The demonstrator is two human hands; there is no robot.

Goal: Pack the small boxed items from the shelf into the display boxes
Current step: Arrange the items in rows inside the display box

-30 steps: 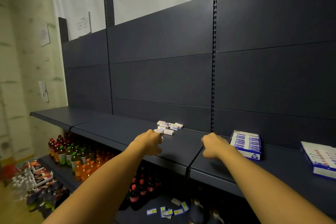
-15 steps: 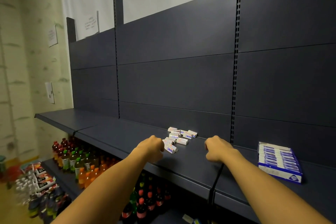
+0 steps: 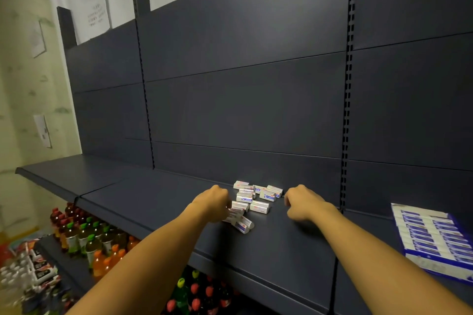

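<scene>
Both hands are flanking the small white cartons (image 3: 252, 199) lying at twelve o'clock on the shelf (image 3: 158, 197): left hand (image 3: 213, 203) curling onto the nearest cartons, right hand (image 3: 303, 203) curled, seemingly empty. Gathering step; next, carrying them toward the display box (image 3: 432, 236) at three o'clock.

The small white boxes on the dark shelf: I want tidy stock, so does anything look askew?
Yes. The small white boxes lie in a loose scatter between the left hand and the right hand, pointing different ways. The blue-and-white display box, far right, holds neat rows.
</scene>
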